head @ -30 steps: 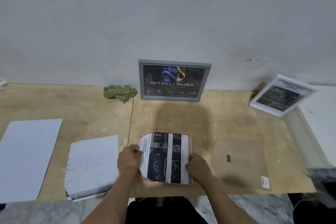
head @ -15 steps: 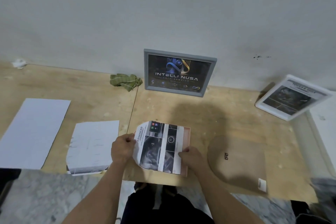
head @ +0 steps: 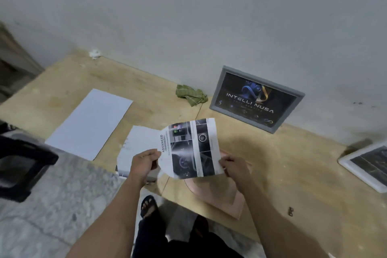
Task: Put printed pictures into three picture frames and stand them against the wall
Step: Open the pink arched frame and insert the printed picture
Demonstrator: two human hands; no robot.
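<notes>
Paper printed with dark panels, the printed picture [head: 191, 148], is held above the wooden table [head: 293, 165], pinched at its left edge by the left hand [head: 144, 161] and at its lower right corner by the right hand [head: 234, 166]. Directly beneath it, the pink frame [head: 222, 197] lies flat. A picture is contained in the grey frame [head: 256, 98], which is leaned against the wall [head: 188, 16]. Another is contained in the white frame [head: 368, 165] at the right edge.
</notes>
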